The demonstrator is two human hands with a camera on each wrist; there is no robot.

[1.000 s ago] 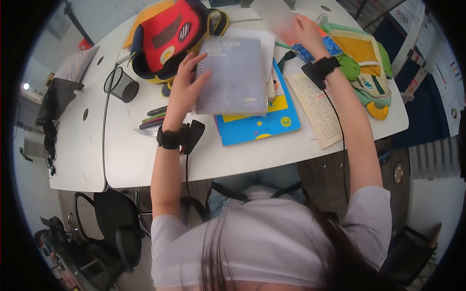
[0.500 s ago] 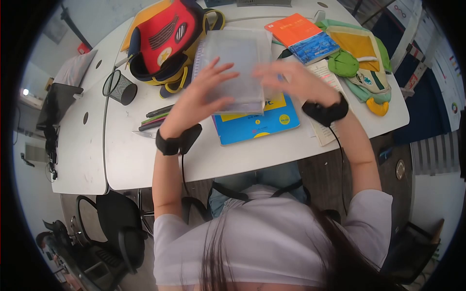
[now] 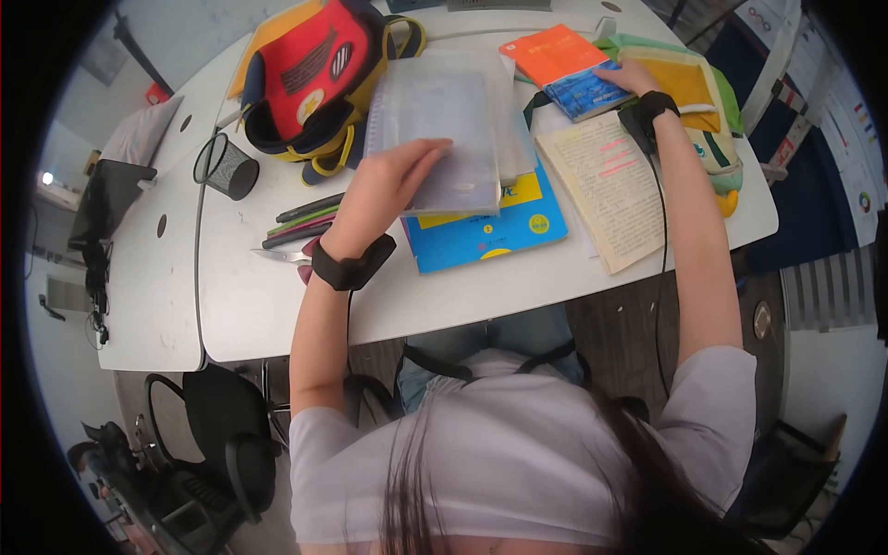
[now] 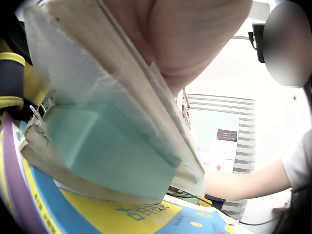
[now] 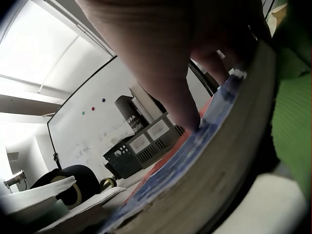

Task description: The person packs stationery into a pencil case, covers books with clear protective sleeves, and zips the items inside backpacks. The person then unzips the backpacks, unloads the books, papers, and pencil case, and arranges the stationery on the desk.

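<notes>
My left hand [image 3: 384, 190] lies over the lower left of a translucent-covered spiral notebook [image 3: 435, 102], its fingers extended and close together. In the left wrist view this hand [image 4: 195, 39] is above the stack, with its fingertips hidden. Loose translucent covers and paper lie with the notebook over a blue and yellow book [image 3: 486, 242]. My right hand [image 3: 634, 78] touches the right side of a thick orange and blue book [image 3: 555, 55]. In the right wrist view its thumb [image 5: 185, 109] rests on the blue cover; other fingers are partly hidden.
An aged book [image 3: 601, 185] with pink-marked text lies right of the stack. Red bag [image 3: 319, 83], mesh cup [image 3: 242, 176], pens [image 3: 301, 220] and scissors [image 3: 277, 255] are at left. A green and yellow bag [image 3: 717, 166] is beside my right forearm.
My right hand set down a translucent sheet on the notebook, then moved right to the orange and blue book. My left hand has lowered, its spread fingers drawing together over the notebook.
</notes>
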